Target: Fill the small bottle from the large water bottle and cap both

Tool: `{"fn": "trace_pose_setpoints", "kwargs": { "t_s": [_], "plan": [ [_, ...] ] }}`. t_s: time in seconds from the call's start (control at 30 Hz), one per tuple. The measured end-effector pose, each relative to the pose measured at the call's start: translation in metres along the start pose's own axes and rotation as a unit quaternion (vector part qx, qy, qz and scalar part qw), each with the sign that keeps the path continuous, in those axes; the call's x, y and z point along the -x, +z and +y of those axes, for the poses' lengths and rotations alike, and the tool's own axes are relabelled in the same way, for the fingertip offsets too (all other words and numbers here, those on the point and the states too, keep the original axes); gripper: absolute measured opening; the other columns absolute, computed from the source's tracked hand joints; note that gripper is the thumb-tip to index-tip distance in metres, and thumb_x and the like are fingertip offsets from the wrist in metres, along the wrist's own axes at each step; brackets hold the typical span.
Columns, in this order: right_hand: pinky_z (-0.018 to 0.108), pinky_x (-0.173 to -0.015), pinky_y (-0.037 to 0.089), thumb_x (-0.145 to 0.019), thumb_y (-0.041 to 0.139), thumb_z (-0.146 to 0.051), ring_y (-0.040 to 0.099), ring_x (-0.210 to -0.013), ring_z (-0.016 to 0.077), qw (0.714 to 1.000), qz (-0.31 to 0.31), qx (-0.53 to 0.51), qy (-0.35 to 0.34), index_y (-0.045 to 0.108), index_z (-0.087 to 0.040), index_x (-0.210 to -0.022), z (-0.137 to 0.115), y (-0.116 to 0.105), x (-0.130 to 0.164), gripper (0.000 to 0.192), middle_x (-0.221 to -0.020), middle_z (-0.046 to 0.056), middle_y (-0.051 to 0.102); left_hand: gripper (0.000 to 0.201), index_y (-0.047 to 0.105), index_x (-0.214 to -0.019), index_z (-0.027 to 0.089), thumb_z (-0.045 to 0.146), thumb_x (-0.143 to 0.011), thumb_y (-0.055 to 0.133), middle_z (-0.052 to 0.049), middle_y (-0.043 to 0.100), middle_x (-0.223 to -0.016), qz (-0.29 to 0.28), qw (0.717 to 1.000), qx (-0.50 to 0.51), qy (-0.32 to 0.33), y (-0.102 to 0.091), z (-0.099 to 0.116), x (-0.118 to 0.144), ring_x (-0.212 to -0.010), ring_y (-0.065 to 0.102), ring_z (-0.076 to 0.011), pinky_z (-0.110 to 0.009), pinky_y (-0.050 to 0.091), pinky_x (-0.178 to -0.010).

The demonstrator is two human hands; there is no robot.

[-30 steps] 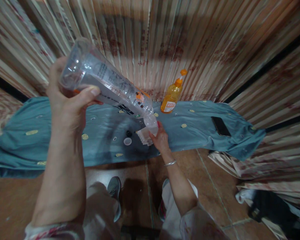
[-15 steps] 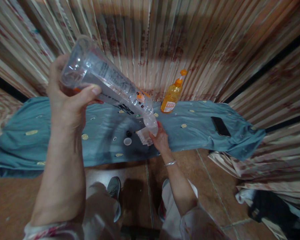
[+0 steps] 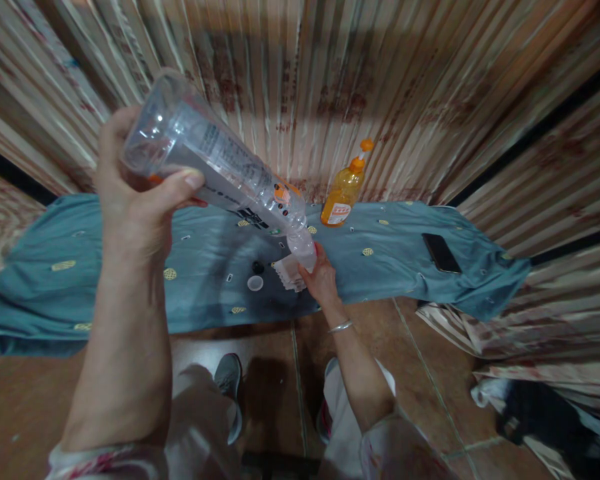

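The left hand [image 3: 130, 193] holds a large clear plastic bottle [image 3: 220, 170] by its base end, fingers wrapped round it, tipped steeply so its neck points down at a small pale ribbed cup [image 3: 291, 273]. The right hand [image 3: 323, 280] steadies that cup, fingers closed about its side, on the teal cloth-covered surface [image 3: 80, 280]. The bottle looks nearly empty, so it should be light; its thin walls would likely give under a squeeze and feel slick, which makes the broad base a sound place to hold it. The cup looks thin and easy to tip or crush, so a gentle hold at its side suits it.

Just left of the cup lie a white round cap [image 3: 255, 283] and a small black cap [image 3: 257, 267]. Behind the cup, by the wall, stands an orange plastic bottle with an orange spout [image 3: 343, 193]. Well right of the cup lies a black phone [image 3: 441, 253]. The wall is hung with striped, pinkish pleated fabric [image 3: 430, 87]; the floor is brown tile [image 3: 410, 360].
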State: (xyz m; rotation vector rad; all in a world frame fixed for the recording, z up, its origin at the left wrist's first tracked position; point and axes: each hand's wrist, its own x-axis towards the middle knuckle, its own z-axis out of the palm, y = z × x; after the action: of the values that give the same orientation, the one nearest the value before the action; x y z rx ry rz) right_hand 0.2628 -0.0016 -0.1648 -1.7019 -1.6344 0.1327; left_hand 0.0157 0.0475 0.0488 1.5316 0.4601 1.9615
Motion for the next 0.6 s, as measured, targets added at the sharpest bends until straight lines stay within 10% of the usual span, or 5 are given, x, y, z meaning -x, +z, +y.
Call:
{"fn": "trace_pose_setpoints", "kwargs": {
  "t_s": [0.6],
  "plan": [
    [0.047, -0.101, 0.052, -0.084, 0.065, -0.025, 0.063, -0.121, 0.0315, 1.000, 0.004, 0.001, 0.001, 0.037, -0.006, -0.143, -0.0009, -0.0004, -0.0002, 0.067, -0.135, 0.026, 0.059, 0.081, 0.059, -0.106, 0.017, 0.038, -0.037, 0.097, 0.003, 0.065, -0.094, 0.003, 0.999, -0.033, -0.018, 0.0037, 0.0072, 0.0010, -0.052, 0.063, -0.0059, -0.017, 0.052, -0.035]
  ]
}}
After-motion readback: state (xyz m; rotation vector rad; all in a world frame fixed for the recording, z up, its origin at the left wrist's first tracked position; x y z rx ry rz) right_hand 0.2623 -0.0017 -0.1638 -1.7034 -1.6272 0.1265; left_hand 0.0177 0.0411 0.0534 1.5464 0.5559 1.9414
